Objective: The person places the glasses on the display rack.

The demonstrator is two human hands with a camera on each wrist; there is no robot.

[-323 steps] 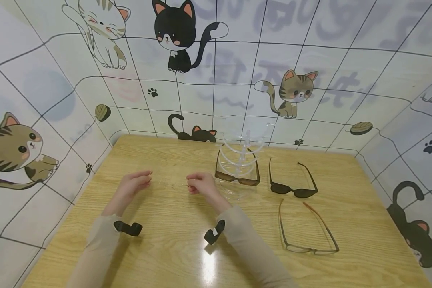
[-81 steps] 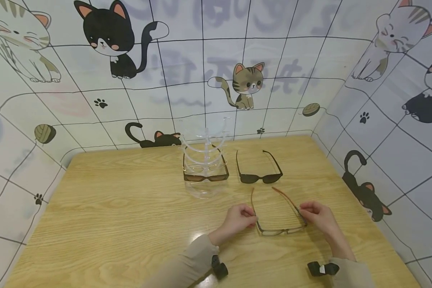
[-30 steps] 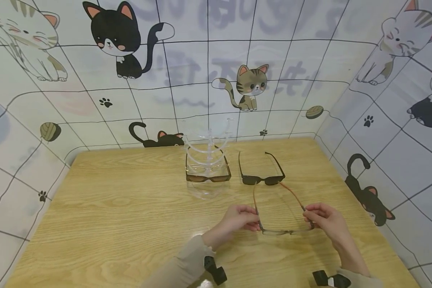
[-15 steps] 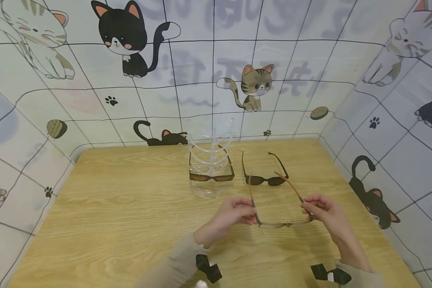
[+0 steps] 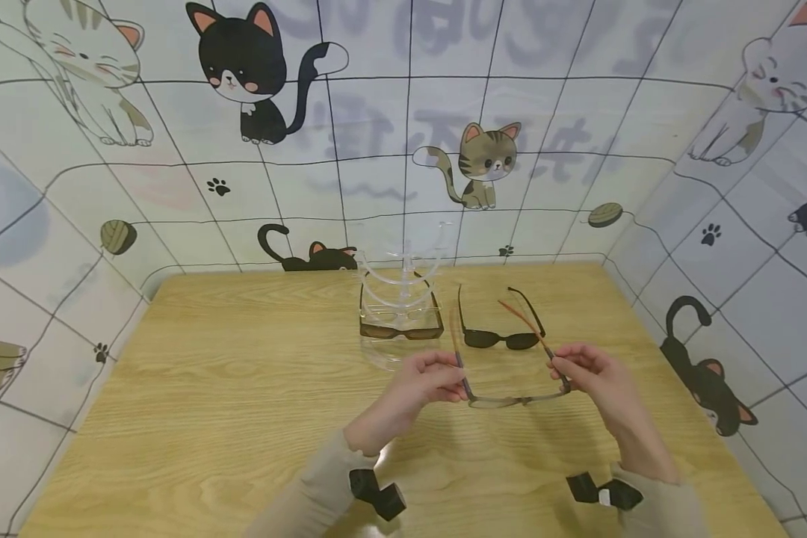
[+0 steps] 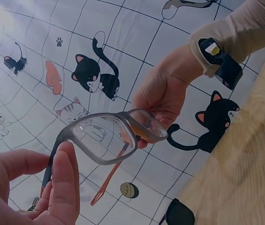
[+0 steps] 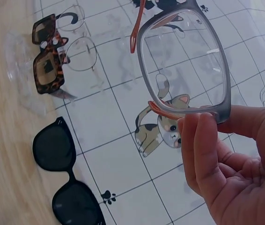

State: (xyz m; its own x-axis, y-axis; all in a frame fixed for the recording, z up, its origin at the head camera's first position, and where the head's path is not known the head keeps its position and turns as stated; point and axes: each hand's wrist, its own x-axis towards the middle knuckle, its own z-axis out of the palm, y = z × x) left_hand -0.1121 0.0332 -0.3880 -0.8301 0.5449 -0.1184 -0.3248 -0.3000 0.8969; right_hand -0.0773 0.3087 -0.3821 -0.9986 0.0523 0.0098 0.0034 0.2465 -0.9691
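Observation:
Grey-framed eyeglasses (image 5: 500,402) with orange temple tips are held up over the table, temples unfolded and pointing away. My left hand (image 5: 422,387) pinches the left temple near its hinge, and my right hand (image 5: 595,381) pinches the right one. Both lenses (image 6: 105,139) show in the left wrist view. Just beyond, black sunglasses (image 5: 501,340) stand on the table, partly overlapped by the right temple. To their left is a clear stacked display stand (image 5: 403,282) carrying tortoiseshell sunglasses (image 7: 47,72) with brown lenses and thin wire-rimmed glasses (image 7: 82,54) on a tier above.
The wooden table (image 5: 242,388) runs back to a white wall sheet (image 5: 376,179) printed with cats and grid lines, which also closes off both sides. Black camera straps sit on both wrists over beige sleeves (image 5: 309,489).
Earlier, both hands were at the wire-rimmed glasses on the left; those now sit on the stand. The grey eyeglasses have been lifted off the table and moved away from me and slightly left.

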